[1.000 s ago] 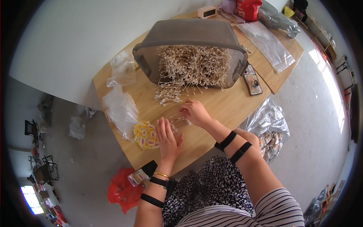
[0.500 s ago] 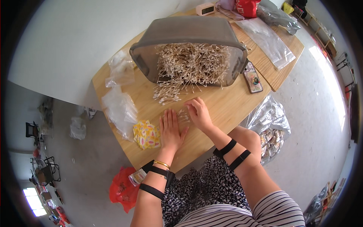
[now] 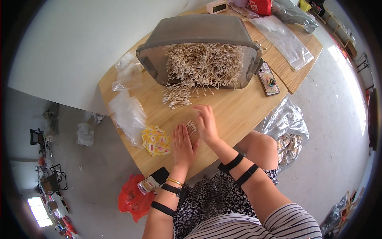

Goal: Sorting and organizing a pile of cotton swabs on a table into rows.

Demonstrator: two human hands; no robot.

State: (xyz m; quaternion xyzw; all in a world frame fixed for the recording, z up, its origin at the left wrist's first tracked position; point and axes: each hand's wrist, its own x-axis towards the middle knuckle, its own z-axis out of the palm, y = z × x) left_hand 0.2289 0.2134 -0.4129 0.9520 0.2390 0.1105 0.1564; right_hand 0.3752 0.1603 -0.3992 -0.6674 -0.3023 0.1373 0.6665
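A small bunch of cotton swabs [image 3: 191,127] lies on the table between my two hands. My left hand [image 3: 184,145] rests flat against its left side, fingers stretched out together, thumb toward the bunch. On the other side stands my right hand [image 3: 207,125], turned on edge with fingers extended and slightly bent, nothing visible in them. Beyond them, a grey plastic bin [image 3: 199,28] tipped on its side holds a big heap of cotton swabs [image 3: 207,65], some spilling onto the table [image 3: 234,105]. Yellow-and-white paper labels [image 3: 156,141] are piled left of my left hand.
Clear plastic bags [image 3: 126,113] lie along the table's left edge. A phone [image 3: 269,81] sits right of the bin, near a large flat bag [image 3: 284,42]. On the floor are an open bag of packed bundles [image 3: 289,149] and a red bag [image 3: 133,199].
My left hand has slid slightly right and nearer to me. My right hand's fingers have straightened, and the swabs between the hands look more closely gathered.
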